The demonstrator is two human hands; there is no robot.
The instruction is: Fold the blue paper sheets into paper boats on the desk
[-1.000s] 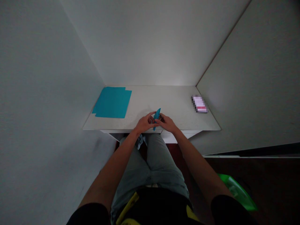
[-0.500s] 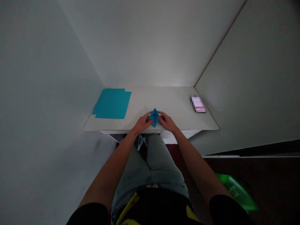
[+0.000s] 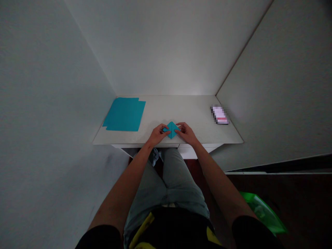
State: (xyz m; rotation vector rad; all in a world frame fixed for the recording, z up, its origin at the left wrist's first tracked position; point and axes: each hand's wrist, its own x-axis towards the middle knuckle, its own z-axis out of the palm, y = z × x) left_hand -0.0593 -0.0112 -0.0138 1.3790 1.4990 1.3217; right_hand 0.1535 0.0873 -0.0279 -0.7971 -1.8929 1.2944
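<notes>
Holding a folded blue paper (image 3: 171, 126) in both hands at the near side of the bench (image 3: 178, 109)

Head view. Holding the folded blue paper between left hand (image 3: 157, 134) and right hand (image 3: 187, 134), at about the middle of the bench's width and close to its near edge. Showing a diamond outline in the paper, one corner toward the far side, one toward the near side, with a dark fold line down the middle from far to near. Clamped on the left corner with the left grip: thumb over the near-left face, fingers by the far-left edge and partly hidden. Clamped on the right corner with the right grip: thumb on the near-right face, fingers bent behind the corner. Leaving the far and near corners uncovered between the two grips. Cannot tell about contact between paper and bench.

Showing a green container (image 3: 249, 197) on the dark floor (image 3: 298, 200) at near right, partly covered by the right arm. Cannot make out its contents. Showing also, under the bench and right of its middle, a white drawer-like front (image 3: 188, 152).

Reaching in from the near side with both bare forearms, elbows wide, wrists near the bench's near edge, palms turned inward. Has a stack of blue sheets (image 3: 125, 114) lying flat at left, well apart from the left hand, and a phone (image 3: 220, 115) with a blurred screen at far right.
</notes>
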